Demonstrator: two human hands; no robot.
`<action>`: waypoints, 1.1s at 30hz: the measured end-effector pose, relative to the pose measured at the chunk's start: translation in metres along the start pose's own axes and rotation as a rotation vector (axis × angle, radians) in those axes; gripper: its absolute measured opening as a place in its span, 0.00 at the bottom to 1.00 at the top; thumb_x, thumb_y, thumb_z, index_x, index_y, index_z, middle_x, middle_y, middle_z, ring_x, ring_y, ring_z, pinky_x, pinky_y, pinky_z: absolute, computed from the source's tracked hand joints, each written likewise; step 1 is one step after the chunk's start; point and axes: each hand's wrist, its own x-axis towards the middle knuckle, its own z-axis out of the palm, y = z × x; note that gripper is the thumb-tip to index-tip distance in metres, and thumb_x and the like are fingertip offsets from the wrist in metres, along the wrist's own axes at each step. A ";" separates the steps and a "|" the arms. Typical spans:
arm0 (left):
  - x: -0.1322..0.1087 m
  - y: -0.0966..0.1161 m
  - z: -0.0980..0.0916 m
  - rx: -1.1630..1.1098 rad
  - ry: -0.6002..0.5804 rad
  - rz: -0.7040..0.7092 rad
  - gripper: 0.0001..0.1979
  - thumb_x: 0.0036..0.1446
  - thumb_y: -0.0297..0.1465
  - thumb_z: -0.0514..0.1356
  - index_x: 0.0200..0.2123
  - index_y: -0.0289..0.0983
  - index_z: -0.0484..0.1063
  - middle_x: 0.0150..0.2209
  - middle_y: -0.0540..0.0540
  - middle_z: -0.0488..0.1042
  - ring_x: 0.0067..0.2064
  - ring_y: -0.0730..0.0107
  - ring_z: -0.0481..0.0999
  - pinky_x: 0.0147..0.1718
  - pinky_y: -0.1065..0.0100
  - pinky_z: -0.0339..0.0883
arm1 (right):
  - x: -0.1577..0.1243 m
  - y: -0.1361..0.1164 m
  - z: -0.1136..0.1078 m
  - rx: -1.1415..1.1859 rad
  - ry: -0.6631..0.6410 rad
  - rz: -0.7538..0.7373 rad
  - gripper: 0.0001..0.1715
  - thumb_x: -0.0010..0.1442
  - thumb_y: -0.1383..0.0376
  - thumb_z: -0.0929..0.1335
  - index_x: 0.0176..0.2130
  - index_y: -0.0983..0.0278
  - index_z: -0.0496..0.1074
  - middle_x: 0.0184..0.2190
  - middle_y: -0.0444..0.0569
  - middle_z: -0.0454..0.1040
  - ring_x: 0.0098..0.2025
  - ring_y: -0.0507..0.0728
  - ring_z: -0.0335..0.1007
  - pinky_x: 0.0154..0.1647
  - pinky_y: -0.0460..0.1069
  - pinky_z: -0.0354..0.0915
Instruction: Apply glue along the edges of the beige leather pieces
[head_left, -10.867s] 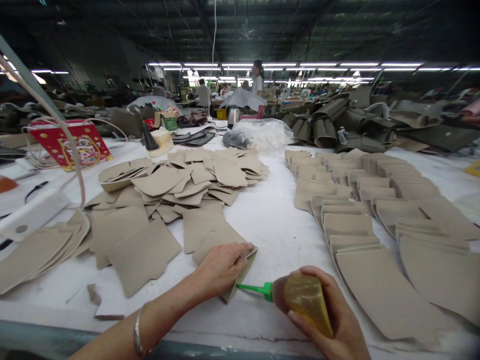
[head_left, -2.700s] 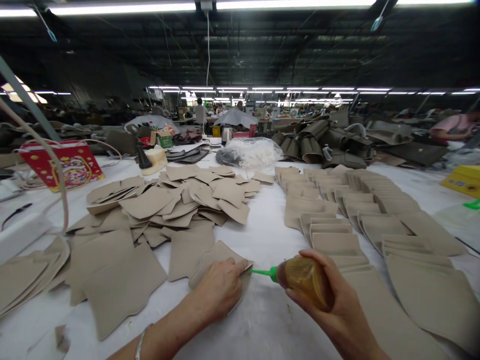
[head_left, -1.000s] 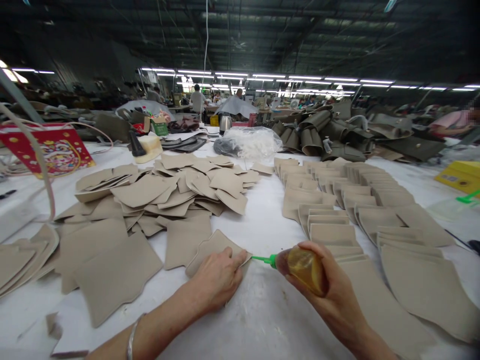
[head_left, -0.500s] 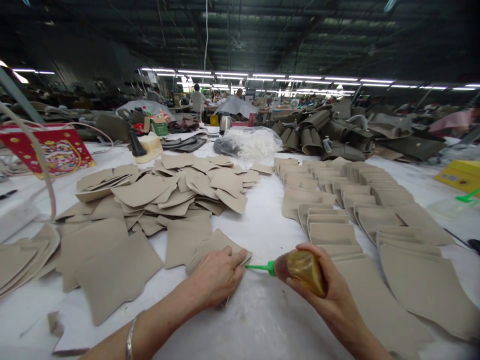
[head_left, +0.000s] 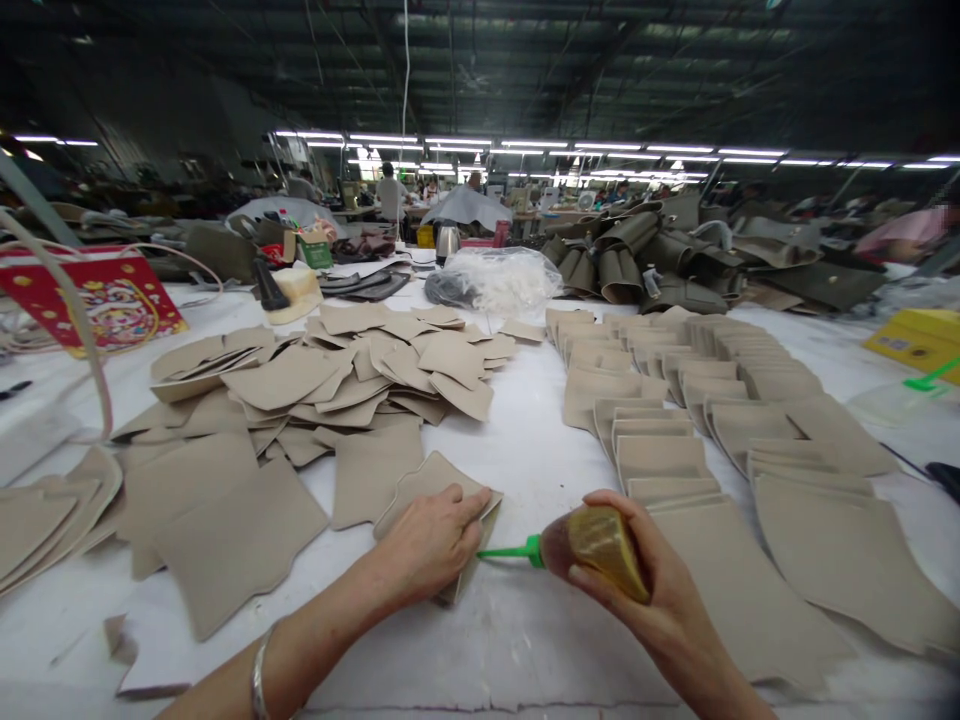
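Counter [head_left: 517, 445], front to back. Centre foreground: a panel [head_left: 435, 477] beneath the left grip [head_left: 439, 545]; to its right, the bottle [head_left: 592, 545] in the right grip [head_left: 660, 570], nozzle [head_left: 510, 551] at the panel's edge. Left: heap [head_left: 300, 382]. Right: overlapping rows [head_left: 660, 457]. Behind the heap's right end: plastic bag [head_left: 514, 280], then kettle [head_left: 448, 241]. Behind the rows: pile [head_left: 630, 245]. Far right: box [head_left: 911, 337].
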 end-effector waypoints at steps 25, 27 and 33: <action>-0.004 0.001 0.001 0.026 -0.002 -0.010 0.23 0.64 0.38 0.40 0.61 0.48 0.56 0.41 0.47 0.69 0.39 0.63 0.74 0.38 0.65 0.65 | -0.021 -0.001 0.010 0.089 -0.071 0.006 0.29 0.57 0.55 0.70 0.54 0.56 0.57 0.48 0.46 0.67 0.47 0.58 0.68 0.44 0.46 0.66; -0.004 0.001 0.003 0.031 0.008 -0.006 0.23 0.64 0.38 0.41 0.61 0.47 0.56 0.42 0.47 0.69 0.39 0.62 0.74 0.38 0.64 0.65 | -0.021 -0.001 0.009 0.109 -0.093 0.015 0.29 0.57 0.55 0.70 0.54 0.56 0.57 0.47 0.46 0.68 0.47 0.58 0.68 0.44 0.46 0.66; -0.004 0.001 0.003 0.035 0.008 -0.006 0.22 0.64 0.38 0.40 0.60 0.47 0.57 0.40 0.47 0.69 0.38 0.63 0.73 0.37 0.64 0.64 | -0.011 0.003 0.005 -0.008 0.067 -0.029 0.27 0.57 0.55 0.71 0.52 0.57 0.60 0.44 0.45 0.68 0.43 0.56 0.68 0.43 0.46 0.65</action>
